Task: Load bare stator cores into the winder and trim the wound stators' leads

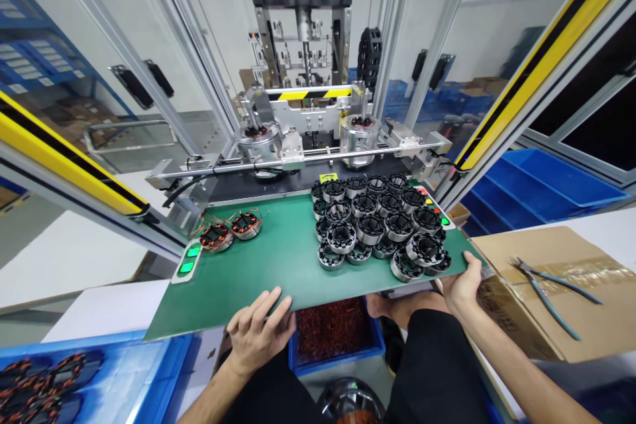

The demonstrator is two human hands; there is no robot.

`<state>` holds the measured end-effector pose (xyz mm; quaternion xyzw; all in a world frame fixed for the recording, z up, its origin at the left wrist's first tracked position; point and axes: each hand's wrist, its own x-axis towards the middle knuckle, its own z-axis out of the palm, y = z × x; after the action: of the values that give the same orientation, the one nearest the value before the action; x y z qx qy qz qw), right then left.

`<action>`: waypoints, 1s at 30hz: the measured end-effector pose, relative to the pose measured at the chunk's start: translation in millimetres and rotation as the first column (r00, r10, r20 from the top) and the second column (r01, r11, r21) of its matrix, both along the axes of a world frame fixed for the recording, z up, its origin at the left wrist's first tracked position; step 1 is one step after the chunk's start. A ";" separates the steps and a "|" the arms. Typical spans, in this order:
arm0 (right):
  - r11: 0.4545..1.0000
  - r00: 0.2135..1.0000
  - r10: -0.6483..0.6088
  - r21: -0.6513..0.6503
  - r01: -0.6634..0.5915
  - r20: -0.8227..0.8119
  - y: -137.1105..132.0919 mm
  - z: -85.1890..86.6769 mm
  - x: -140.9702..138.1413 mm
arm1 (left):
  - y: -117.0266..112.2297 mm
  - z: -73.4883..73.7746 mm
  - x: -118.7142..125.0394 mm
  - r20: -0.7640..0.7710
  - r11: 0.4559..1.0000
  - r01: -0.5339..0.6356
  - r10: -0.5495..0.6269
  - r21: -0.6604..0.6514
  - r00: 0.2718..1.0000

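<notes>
The front edge of the counter [283, 255] is being touched by the left hand [260, 331], its fingers being spread loosely, nothing being held. The front right corner is being touched by the right hand [462, 283], thumb on top; the fingers' closure cannot be told. Rings [370, 237] are being borne in tiers along the right edge, two coils [246, 232] near the back left corner.

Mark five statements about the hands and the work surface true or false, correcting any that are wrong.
1. The left hand touches the green board near its front edge. True.
2. The pliers lie on the green board. False: the pliers lie on the cardboard box.
3. Two copper-wound rings sit toward the board's left. True.
4. The right hand is holding a ring. False: the right hand is at the board's front right corner.
5. Unwound rings are clustered on the board's right. True.
</notes>
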<state>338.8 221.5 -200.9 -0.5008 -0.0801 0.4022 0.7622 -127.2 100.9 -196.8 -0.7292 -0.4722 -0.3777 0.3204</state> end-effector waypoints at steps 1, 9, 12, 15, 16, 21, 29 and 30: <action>1.000 1.000 0.006 -0.002 -0.006 -0.004 -0.1 0.0 0.1 | -0.1 -1.3 -0.1 0.004 1.000 -0.003 0.003 -0.001 1.000; 1.000 1.000 0.004 0.022 -0.004 -0.020 -0.8 1.1 0.1 | -0.1 -6.4 -1.8 0.007 1.000 -0.006 0.007 -0.007 1.000; 1.000 1.000 0.003 0.010 -0.003 -0.019 -1.4 2.3 -0.4 | 0.1 -1.0 -0.6 -0.002 1.000 0.006 -0.006 -0.004 1.000; 1.000 1.000 0.003 0.001 -0.003 -0.014 -1.8 3.9 -0.9 | 0.1 2.8 0.5 -0.010 1.000 0.008 -0.008 -0.006 1.000; 1.000 1.000 0.005 0.001 -0.005 -0.012 -1.8 4.4 -1.0 | 0.1 3.2 0.6 -0.008 1.000 0.007 -0.007 -0.008 1.000; 1.000 1.000 0.005 -0.011 -0.005 -0.024 -2.0 7.9 -2.4 | 0.7 3.2 0.4 -0.007 1.000 0.011 -0.011 -0.001 1.000; 0.999 0.999 -0.040 0.008 0.040 -0.002 -1.7 15.2 -11.5 | 1.1 10.0 3.2 -0.017 1.000 0.010 -0.010 0.007 1.000; 0.999 0.999 -0.036 0.005 0.036 -0.002 -1.6 15.1 -11.2 | 1.3 10.4 3.5 -0.017 1.000 0.012 -0.012 0.010 1.000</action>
<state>327.6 219.8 -185.8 -0.5000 -0.0711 0.3886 0.7707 -123.6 102.1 -186.4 -0.7337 -0.4631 -0.3757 0.3256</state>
